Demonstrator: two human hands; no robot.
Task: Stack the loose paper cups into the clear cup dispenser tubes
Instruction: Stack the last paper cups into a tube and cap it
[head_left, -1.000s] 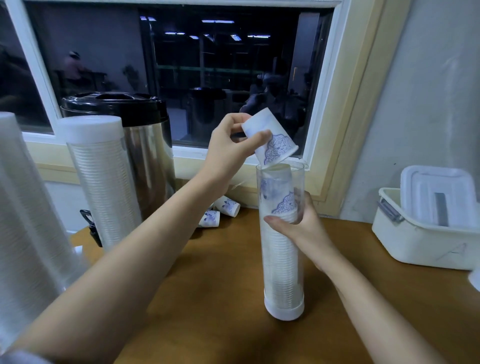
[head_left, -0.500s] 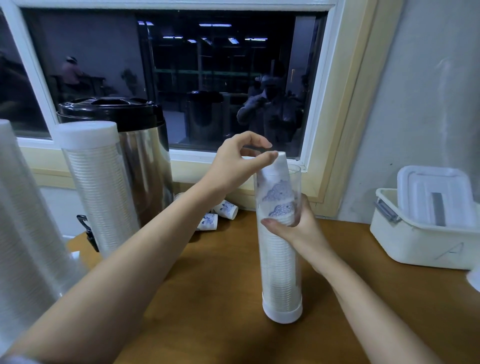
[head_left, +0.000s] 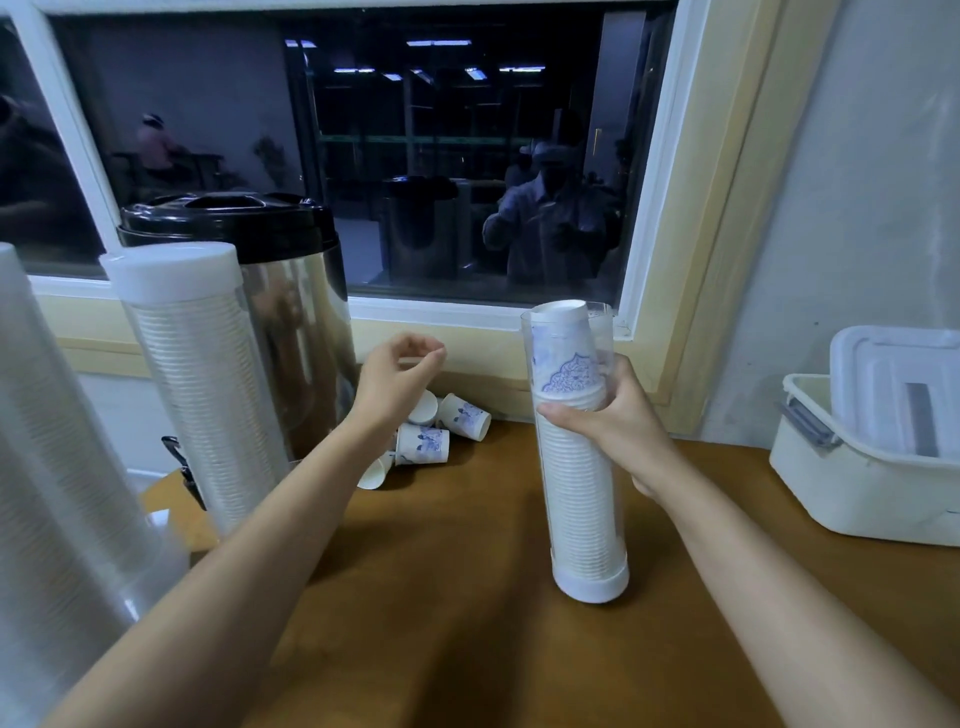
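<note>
Head view: top cup (head_left: 563, 340) level with tube (head_left: 604, 332) rim, left hand (head_left: 396, 379) apart

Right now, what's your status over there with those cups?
Left hand empty, over the loose cups. Right hand grips the dispenser tube. Top cup sits at the tube's rim. Nothing in the way.
</note>
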